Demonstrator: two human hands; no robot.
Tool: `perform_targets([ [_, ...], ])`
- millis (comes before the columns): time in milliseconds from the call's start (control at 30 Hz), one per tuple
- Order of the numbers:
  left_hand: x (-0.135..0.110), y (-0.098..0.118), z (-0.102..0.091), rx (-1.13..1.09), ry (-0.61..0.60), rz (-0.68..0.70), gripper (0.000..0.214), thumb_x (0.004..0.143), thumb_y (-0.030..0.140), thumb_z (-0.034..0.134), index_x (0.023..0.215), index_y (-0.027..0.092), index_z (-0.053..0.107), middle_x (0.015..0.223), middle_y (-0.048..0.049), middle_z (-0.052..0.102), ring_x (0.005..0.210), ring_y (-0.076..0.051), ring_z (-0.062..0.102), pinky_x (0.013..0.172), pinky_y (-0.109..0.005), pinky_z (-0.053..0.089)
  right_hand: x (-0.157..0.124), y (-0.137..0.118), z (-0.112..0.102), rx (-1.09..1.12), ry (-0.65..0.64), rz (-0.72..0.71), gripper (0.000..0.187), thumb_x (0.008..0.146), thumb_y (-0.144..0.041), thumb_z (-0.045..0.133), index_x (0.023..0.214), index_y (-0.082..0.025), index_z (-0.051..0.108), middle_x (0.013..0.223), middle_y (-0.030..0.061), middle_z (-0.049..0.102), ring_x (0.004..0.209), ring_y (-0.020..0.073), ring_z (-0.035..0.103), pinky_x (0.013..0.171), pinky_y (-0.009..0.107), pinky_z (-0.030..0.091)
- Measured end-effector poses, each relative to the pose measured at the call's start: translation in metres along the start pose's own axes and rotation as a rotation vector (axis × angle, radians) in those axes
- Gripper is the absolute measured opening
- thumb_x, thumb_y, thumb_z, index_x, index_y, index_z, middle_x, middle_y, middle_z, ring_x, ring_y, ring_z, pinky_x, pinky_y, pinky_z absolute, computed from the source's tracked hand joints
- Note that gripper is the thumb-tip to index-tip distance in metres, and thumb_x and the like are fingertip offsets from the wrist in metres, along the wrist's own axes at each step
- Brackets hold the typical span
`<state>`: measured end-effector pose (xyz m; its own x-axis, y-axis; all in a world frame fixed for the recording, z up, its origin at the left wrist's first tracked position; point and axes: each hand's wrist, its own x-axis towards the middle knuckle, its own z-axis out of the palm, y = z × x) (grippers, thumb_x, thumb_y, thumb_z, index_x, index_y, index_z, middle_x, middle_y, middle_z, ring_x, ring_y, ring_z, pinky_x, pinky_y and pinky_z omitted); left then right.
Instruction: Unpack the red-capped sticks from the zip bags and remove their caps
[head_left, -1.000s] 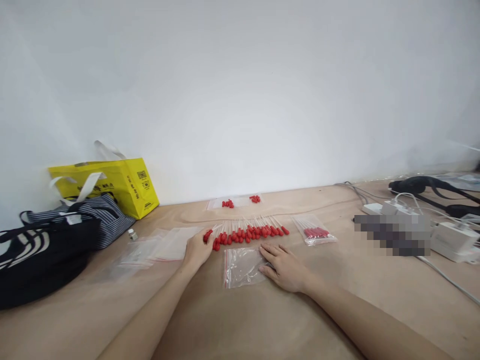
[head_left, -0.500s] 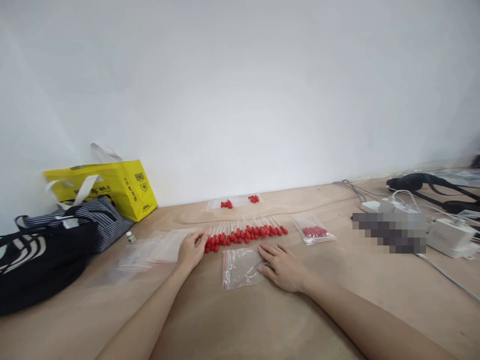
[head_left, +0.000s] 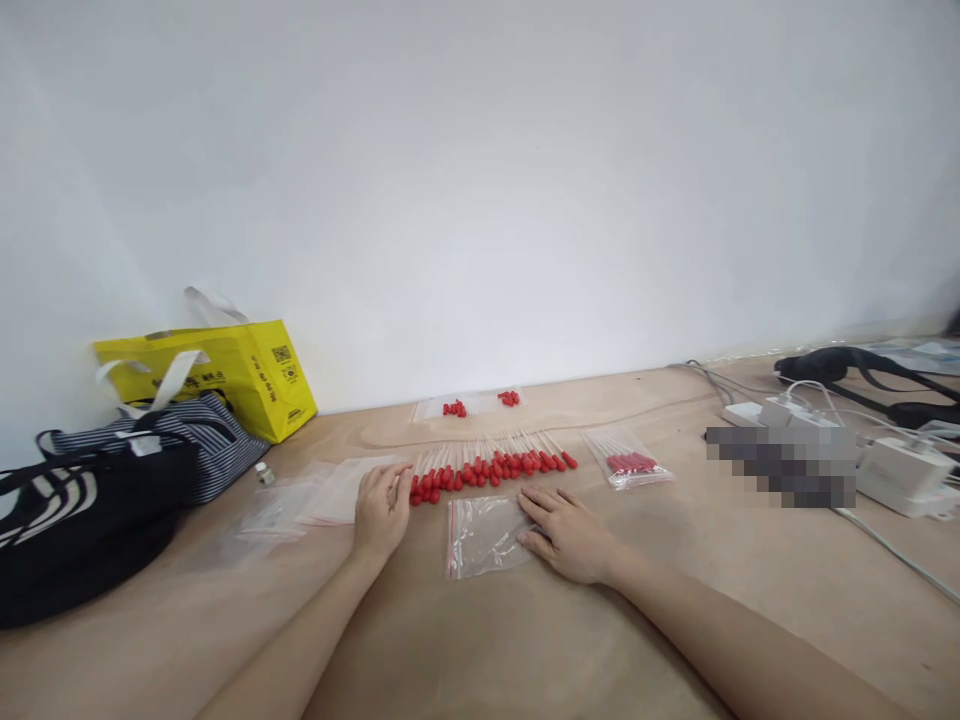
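A row of droppers (head_left: 480, 470) with red rubber bulbs and thin clear stems lies on the wooden table, bulbs toward me. At the row's left end rests my left hand (head_left: 382, 508), its loosely bent fingers beside the end bulbs; no firm hold shows. In front of the row lies a clear zip bag (head_left: 484, 540) with a red seal line on its left, seemingly empty. My right hand (head_left: 566, 535) is flat with fingers spread, over the bag's right end. Right of the row is a filled zip bag (head_left: 628, 460) of red-bulbed droppers.
Unfilled zip bags (head_left: 322, 495) are fanned out at left, beside a small glass bottle (head_left: 264, 474). Farther left stand a yellow bag (head_left: 277, 385) and a black bag (head_left: 90, 530). More bagged droppers (head_left: 480, 404) lie by the wall. Chargers (head_left: 904, 470) and cables occupy the right.
My left hand has shifted slightly and its fingers have loosened and straightened beside the row. My right hand and the bag under it stay in place.
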<state>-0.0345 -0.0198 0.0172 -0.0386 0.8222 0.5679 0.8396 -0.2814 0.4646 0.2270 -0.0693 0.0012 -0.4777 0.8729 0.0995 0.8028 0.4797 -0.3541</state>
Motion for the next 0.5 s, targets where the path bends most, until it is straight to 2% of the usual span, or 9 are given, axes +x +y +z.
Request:
perform_targets([
  [33, -0.009, 0.007, -0.003, -0.012, -0.01, 0.041, 0.032, 0.079, 0.036, 0.034, 0.086, 0.017, 0.059, 0.091, -0.0079, 0.06, 0.093, -0.021, 0.052, 0.085, -0.033, 0.039, 0.0, 0.0, 0.0, -0.002, 0.003, -0.003, 0.054, 0.084, -0.045, 0.028, 0.13, -0.016, 0.032, 0.136, 0.009, 0.03, 0.123, 0.0228, 0.027, 0.101, 0.042, 0.016],
  [100, -0.03, 0.022, -0.006, -0.09, -0.163, 0.2, 0.029, 0.08, 0.037, 0.037, 0.087, 0.019, 0.058, 0.088, -0.0061, 0.059, 0.088, -0.02, 0.053, 0.081, -0.031, 0.041, 0.0, 0.0, 0.001, -0.004, 0.012, -0.012, 0.054, 0.084, -0.045, 0.029, 0.129, -0.016, 0.033, 0.135, 0.0095, 0.031, 0.122, 0.0232, 0.028, 0.101, 0.043, 0.017],
  [133, -0.039, 0.028, -0.006, -0.114, -0.237, 0.196, 0.028, 0.079, 0.038, 0.039, 0.091, 0.02, 0.056, 0.088, -0.0053, 0.058, 0.083, -0.018, 0.054, 0.076, -0.03, 0.043, 0.0, 0.0, 0.001, -0.003, 0.019, -0.021, 0.054, 0.084, -0.044, 0.029, 0.129, -0.015, 0.034, 0.135, 0.0098, 0.031, 0.122, 0.0232, 0.028, 0.101, 0.042, 0.017],
  [200, -0.053, 0.037, -0.004, -0.155, -0.34, 0.082, 0.036, 0.078, 0.041, 0.041, 0.106, 0.02, 0.048, 0.084, -0.0031, 0.056, 0.068, -0.015, 0.055, 0.063, -0.026, 0.044, 0.0, -0.001, 0.001, 0.004, 0.03, -0.056, 0.053, 0.084, -0.044, 0.03, 0.128, -0.014, 0.036, 0.134, 0.0104, 0.033, 0.122, 0.0228, 0.029, 0.101, 0.041, 0.019],
  [300, -0.061, 0.04, 0.003, -0.224, -0.414, -0.012, 0.043, 0.077, 0.041, 0.044, 0.114, 0.021, 0.041, 0.072, 0.0015, 0.053, 0.056, -0.012, 0.051, 0.054, -0.024, 0.042, 0.0, -0.002, 0.001, 0.027, 0.032, -0.104, 0.054, 0.084, -0.044, 0.031, 0.128, -0.013, 0.035, 0.133, 0.0106, 0.034, 0.121, 0.022, 0.03, 0.102, 0.039, 0.02],
  [367, -0.058, 0.04, 0.005, -0.317, -0.448, -0.017, 0.037, 0.077, 0.039, 0.043, 0.109, 0.02, 0.046, 0.068, 0.0022, 0.053, 0.055, -0.012, 0.051, 0.054, -0.023, 0.041, 0.0, -0.002, 0.001, 0.051, 0.023, -0.114, 0.055, 0.084, -0.043, 0.032, 0.13, -0.013, 0.032, 0.133, 0.0107, 0.034, 0.121, 0.0219, 0.03, 0.102, 0.039, 0.02],
  [433, -0.053, 0.04, 0.004, -0.427, -0.476, -0.03, 0.029, 0.076, 0.037, 0.044, 0.096, 0.018, 0.055, 0.068, 0.0002, 0.057, 0.06, -0.013, 0.054, 0.057, -0.023, 0.043, 0.0, -0.002, 0.001, 0.074, 0.014, -0.11, 0.057, 0.083, -0.044, 0.034, 0.131, -0.012, 0.031, 0.133, 0.0111, 0.034, 0.122, 0.0221, 0.029, 0.102, 0.039, 0.02],
  [500, -0.046, 0.04, -0.002, -0.505, -0.444, -0.051, 0.027, 0.073, 0.038, 0.048, 0.084, 0.017, 0.06, 0.073, -0.0023, 0.061, 0.066, -0.015, 0.056, 0.061, -0.023, 0.045, -0.001, -0.003, 0.001, 0.097, 0.017, -0.114, 0.059, 0.082, -0.044, 0.037, 0.131, -0.013, 0.029, 0.134, 0.011, 0.033, 0.122, 0.0219, 0.028, 0.102, 0.038, 0.021],
])
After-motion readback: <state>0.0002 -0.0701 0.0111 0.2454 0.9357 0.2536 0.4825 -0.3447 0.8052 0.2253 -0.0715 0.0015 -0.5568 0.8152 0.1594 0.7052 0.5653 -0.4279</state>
